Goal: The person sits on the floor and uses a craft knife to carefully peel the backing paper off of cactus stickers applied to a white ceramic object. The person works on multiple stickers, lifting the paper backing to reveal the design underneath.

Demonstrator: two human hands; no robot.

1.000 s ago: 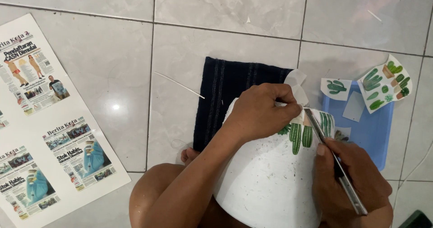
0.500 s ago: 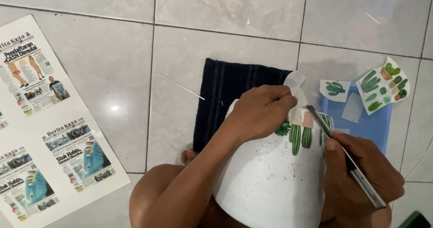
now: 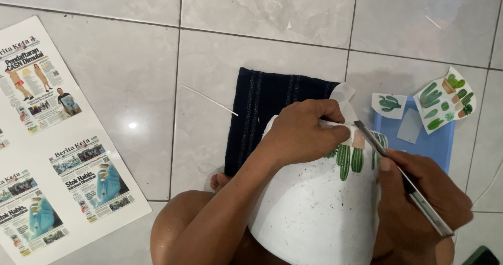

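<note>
1. The white pot (image 3: 309,212) lies on its side across the person's lap, its rounded wall facing up and finely speckled with dark flecks; its far end rests over the dark striped cloth (image 3: 267,107).
2. The cactus sticker (image 3: 350,157), green stems on a pale tan base, sits on the pot's wall near that far end, partly lifted, with a loose white backing flap curling up beyond the pot's edge.
3. The metal knife (image 3: 401,178) is a slim, silvery blade angled diagonally, its tip touching the pot at the sticker's right edge.
</note>
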